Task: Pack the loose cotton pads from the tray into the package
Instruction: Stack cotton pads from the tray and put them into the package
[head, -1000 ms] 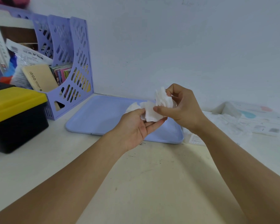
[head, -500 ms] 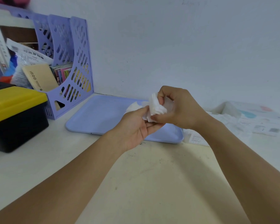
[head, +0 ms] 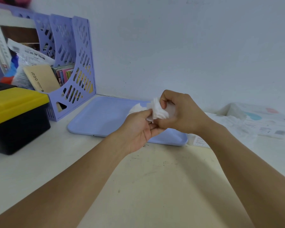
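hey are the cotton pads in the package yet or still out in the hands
Still out. Both the left hand and right hand grip the cotton pads above the tray; the package lies apart, to the right.

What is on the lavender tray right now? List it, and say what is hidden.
The lavender tray shows mostly bare surface. Above its right end the left hand and right hand grip a bunch of white cotton pads. The hands cover that end, so any pads lying there cannot be seen.
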`<control>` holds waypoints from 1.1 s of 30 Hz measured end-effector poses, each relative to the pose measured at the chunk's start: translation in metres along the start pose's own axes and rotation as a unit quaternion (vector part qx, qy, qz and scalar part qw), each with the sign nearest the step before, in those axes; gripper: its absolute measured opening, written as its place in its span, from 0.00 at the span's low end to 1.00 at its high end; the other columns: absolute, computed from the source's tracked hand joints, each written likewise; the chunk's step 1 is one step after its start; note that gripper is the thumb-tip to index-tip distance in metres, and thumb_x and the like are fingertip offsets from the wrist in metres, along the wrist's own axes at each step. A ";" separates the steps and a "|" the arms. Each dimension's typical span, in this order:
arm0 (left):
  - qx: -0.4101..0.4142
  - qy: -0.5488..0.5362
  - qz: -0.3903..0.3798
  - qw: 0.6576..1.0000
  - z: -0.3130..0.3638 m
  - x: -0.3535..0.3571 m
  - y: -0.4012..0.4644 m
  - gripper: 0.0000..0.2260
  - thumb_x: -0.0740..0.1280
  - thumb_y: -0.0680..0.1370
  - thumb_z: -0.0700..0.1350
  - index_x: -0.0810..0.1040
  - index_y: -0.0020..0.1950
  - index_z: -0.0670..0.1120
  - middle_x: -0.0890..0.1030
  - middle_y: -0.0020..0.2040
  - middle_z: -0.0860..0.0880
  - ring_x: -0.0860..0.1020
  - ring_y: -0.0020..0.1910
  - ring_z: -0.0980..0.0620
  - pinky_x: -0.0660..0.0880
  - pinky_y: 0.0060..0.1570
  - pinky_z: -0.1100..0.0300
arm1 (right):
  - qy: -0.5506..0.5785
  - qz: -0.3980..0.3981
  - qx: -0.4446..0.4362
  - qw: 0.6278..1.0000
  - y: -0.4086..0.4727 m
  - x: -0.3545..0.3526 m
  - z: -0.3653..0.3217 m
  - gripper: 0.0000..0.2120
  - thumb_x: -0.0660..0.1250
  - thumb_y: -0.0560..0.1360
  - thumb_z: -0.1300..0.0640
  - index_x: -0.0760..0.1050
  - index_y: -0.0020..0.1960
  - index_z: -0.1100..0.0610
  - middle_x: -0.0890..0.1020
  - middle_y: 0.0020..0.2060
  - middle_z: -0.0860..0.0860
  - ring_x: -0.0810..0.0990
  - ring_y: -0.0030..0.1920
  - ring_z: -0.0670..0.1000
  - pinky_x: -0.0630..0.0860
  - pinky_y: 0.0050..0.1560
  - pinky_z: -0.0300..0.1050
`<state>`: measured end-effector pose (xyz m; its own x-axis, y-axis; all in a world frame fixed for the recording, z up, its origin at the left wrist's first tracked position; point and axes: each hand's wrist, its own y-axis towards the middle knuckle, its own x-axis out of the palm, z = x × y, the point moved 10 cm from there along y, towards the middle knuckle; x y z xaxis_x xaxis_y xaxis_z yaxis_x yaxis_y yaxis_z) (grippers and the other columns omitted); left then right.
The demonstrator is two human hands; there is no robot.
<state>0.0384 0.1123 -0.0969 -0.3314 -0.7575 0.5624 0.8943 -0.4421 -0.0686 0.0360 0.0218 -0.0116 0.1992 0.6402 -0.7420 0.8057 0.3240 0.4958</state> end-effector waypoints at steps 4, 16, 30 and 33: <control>-0.010 -0.033 -0.032 0.999 0.001 0.006 -0.002 0.16 0.58 0.83 0.38 0.74 0.68 0.34 0.82 0.61 0.36 0.82 0.62 0.43 0.80 0.60 0.52 | 0.061 0.020 0.028 0.998 -0.001 -0.003 0.010 0.20 0.81 0.64 0.57 0.69 0.42 0.55 0.77 0.35 0.48 0.71 0.34 0.46 0.69 0.35 0.42; -0.008 -0.014 -0.009 1.000 0.000 0.003 -0.002 0.13 0.56 0.83 0.31 0.73 0.66 0.31 0.82 0.59 0.34 0.83 0.59 0.39 0.80 0.59 0.52 | 0.188 0.088 0.057 0.976 -0.001 -0.018 0.027 0.15 0.76 0.69 0.68 0.69 0.44 0.66 0.76 0.36 0.56 0.74 0.33 0.48 0.73 0.33 0.43; -0.019 -0.006 0.002 1.000 -0.002 0.000 -0.001 0.14 0.56 0.82 0.32 0.73 0.65 0.33 0.83 0.58 0.36 0.84 0.58 0.43 0.81 0.58 0.51 | 0.002 -0.010 -0.022 1.000 0.000 -0.005 -0.009 0.19 0.80 0.62 0.61 0.71 0.44 0.54 0.77 0.37 0.49 0.71 0.34 0.44 0.68 0.33 0.35; -0.022 -0.005 0.005 1.000 -0.003 0.000 -0.001 0.14 0.55 0.83 0.33 0.74 0.65 0.33 0.83 0.58 0.36 0.84 0.57 0.42 0.81 0.58 0.50 | 0.002 -0.020 -0.011 1.000 0.000 -0.004 -0.005 0.20 0.82 0.61 0.59 0.72 0.44 0.54 0.78 0.38 0.49 0.71 0.35 0.45 0.69 0.34 0.37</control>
<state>0.0367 0.1116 -0.0992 -0.3188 -0.7581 0.5690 0.8840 -0.4544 -0.1101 0.0321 0.0227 -0.0063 0.1641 0.6290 -0.7599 0.8004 0.3653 0.4753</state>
